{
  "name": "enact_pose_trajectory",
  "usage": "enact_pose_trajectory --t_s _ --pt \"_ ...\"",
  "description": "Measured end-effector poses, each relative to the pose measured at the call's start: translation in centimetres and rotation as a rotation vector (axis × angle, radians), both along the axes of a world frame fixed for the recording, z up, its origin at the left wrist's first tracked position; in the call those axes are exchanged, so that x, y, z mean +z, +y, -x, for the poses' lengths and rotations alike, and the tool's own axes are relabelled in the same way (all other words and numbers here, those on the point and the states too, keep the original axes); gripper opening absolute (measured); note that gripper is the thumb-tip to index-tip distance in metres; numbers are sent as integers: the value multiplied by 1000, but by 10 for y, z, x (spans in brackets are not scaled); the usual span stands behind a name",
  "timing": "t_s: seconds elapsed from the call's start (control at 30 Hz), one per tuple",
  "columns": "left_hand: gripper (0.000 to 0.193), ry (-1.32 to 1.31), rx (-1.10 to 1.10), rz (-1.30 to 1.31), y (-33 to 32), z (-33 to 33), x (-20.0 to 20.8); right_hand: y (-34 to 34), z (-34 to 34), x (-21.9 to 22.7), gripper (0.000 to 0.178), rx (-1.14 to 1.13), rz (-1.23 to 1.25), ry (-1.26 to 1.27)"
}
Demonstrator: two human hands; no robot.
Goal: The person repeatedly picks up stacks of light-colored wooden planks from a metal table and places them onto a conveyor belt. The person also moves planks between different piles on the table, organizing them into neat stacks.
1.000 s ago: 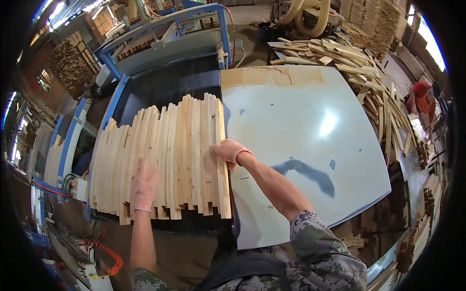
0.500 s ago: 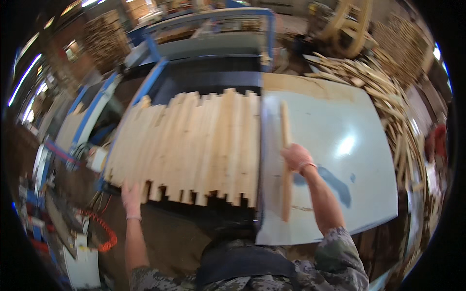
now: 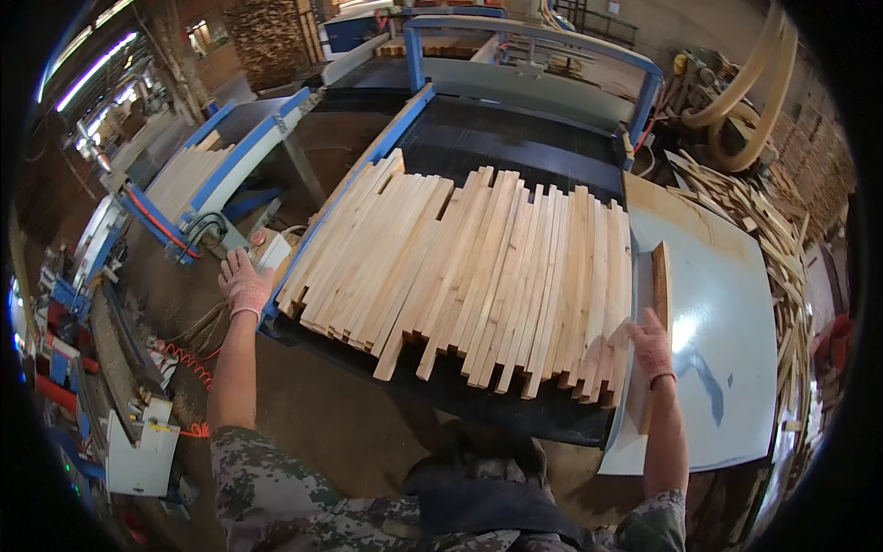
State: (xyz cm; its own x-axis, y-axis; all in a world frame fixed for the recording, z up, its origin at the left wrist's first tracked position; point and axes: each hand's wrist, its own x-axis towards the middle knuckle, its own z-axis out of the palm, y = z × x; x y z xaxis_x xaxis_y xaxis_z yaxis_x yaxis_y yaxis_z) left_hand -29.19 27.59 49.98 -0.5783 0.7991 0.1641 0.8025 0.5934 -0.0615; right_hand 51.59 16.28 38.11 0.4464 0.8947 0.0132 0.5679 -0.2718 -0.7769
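Pale wooden strips (image 3: 460,267) lie side by side in a wide row on a black conveyor belt (image 3: 515,143), their near ends uneven. My left hand (image 3: 245,283), in a pinkish work glove, is open with its fingers spread. It is at a small pale control box (image 3: 269,250) with a red button, left of the belt's blue rail. My right hand (image 3: 653,348), gloved alike, is open at the right edge of the row, its fingers pointing forward. Beside it, a single wooden strip (image 3: 661,276) lies on a grey metal side table (image 3: 722,322); the hand covers part of this strip.
A blue frame (image 3: 543,37) spans the far end of the belt. Loose offcuts (image 3: 754,239) are heaped beyond the side table. At the left stands another blue-railed conveyor (image 3: 216,161); a coiled orange hose (image 3: 189,363) hangs nearer me.
My view has swung left. My left hand has gone from the near left corner of the row to the control box. My right hand has let go of the single strip and opened.
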Motion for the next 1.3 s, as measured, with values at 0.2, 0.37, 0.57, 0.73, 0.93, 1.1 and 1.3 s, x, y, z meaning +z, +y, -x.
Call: enact_pose_trajectory --t_s 0.2,0.37,0.57,0.73,0.93,1.1,1.3 --pt "92 33 -126 108 8 1 12 2 55 -8 63 -133 59 -220" --pt "76 -165 -347 -192 -2 22 6 5 83 3 78 -148 65 -259" --pt "51 -1565 -925 -69 -87 -134 -2 -1 121 47 54 -219 56 75" --pt "59 -1954 -987 864 -157 -255 -118 -56 135 9 53 -116 -57 354" --pt "46 -1317 -1072 982 -219 -247 -466 -201 182 -62 55 358 -195 633" --pt "50 -949 -793 1139 -215 -307 -411 -365 189 -118 52 -93 334 783" --pt "56 -911 -789 1132 -227 -380 -376 -626 232 -274 44 -757 860 555"
